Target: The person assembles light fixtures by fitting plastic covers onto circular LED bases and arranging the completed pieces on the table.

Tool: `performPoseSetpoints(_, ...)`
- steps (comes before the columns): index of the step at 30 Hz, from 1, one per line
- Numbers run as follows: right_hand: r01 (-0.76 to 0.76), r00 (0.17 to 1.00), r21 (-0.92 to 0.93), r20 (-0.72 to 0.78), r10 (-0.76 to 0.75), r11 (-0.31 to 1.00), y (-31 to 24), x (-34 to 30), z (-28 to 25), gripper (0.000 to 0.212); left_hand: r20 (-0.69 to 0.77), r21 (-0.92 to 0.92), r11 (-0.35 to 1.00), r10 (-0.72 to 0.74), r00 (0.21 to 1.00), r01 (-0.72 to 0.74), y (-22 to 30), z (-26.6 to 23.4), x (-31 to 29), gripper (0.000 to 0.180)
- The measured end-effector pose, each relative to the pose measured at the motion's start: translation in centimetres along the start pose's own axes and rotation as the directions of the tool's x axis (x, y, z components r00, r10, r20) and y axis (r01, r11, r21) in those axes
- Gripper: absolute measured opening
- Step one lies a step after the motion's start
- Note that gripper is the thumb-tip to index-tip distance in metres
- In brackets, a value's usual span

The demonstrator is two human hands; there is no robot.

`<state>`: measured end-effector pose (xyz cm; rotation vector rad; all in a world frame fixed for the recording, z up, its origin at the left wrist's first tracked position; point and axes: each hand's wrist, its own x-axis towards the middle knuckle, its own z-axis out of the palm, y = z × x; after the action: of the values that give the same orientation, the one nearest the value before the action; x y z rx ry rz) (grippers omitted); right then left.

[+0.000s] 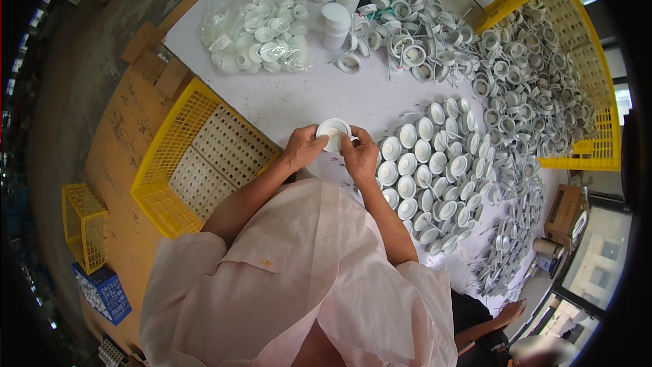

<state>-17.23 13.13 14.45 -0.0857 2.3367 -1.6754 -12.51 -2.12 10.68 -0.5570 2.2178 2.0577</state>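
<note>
A round white lamp housing point(333, 127), shallow and dish-like with a pale inside, is held up near my chest over the table's front edge. My left hand point(304, 147) pinches its left rim, thumb inside the dish. From the other side, my right hand point(360, 154) grips its right rim, with a small white bit showing by the fingers. Just right of my right hand stand rows of similar white round housings point(422, 150), packed close together on the white table point(272, 105).
A bag of white cups point(261, 34) and stacked white discs point(335, 26) lie at the back. Loose housings point(414, 54) heap toward a tipped yellow crate point(603, 143). Another yellow crate point(159, 156) stands left. At lower right is another person's hand point(511, 312).
</note>
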Motion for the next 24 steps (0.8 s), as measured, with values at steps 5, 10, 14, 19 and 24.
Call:
performPoseSetpoints(5,0.058,0.996,0.002,-0.062,-0.058,0.998,2.2,0.7,-0.3,0.024,0.148,0.029,0.991,-0.131,0.980,0.128,0.7,0.2,0.8,0.022)
performPoseSetpoints(10,-0.109,0.993,0.080,-0.045,0.113,0.991,2.4,1.0,-1.0,0.027,0.207,-0.169,0.978,-0.085,0.975,0.121,0.3,0.6,1.3,0.022)
performPoseSetpoints(14,-0.177,0.984,0.118,0.023,0.176,0.977,2.1,1.7,-2.2,0.036,0.216,-0.028,0.994,-0.095,0.972,0.104,0.7,0.7,2.7,0.023)
performPoseSetpoints(19,0.054,0.970,0.224,-0.243,0.002,0.973,7.3,3.5,-7.3,0.042,0.181,0.216,0.976,-0.066,0.981,0.026,2.2,2.4,6.4,0.026)
performPoseSetpoints(24,-0.012,0.903,0.238,-0.414,0.113,0.971,6.4,2.1,-12.8,0.035,0.254,0.558,0.825,-0.061,0.965,-0.095,1.8,5.5,11.1,0.028)
